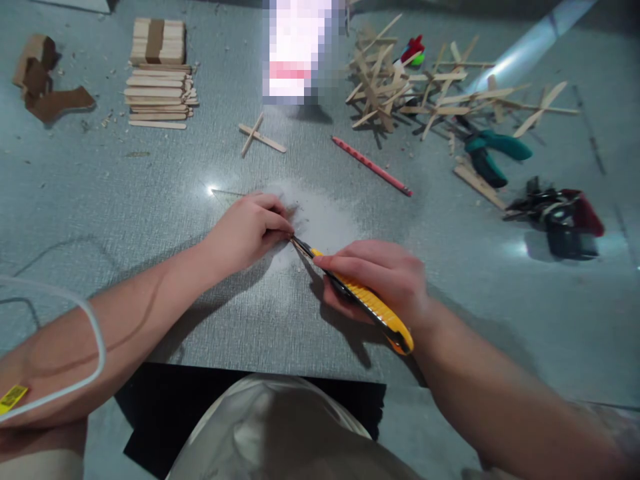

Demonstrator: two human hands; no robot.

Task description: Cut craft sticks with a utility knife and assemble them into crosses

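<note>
My right hand (377, 277) grips a yellow and black utility knife (373, 300), its blade end pointing up and left. The knife's tip meets the fingertips of my left hand (260, 223). Those fingers are pinched together, and what lies between them is too small and covered to make out. A thin dark line runs beyond the left hand to a bright glint on the tabletop. Two crossed craft sticks (260, 137) lie above my left hand. A red pencil (373, 167) rests slantwise above my right hand.
Stacked craft sticks (160, 97) sit at the back left, near torn brown paper (43, 83). At the back right is a heap of joined sticks (380, 80). Teal-handled pliers (487, 157) and a dark, shiny item with red (565, 217) lie right. A white cable (97, 333) crosses my left forearm.
</note>
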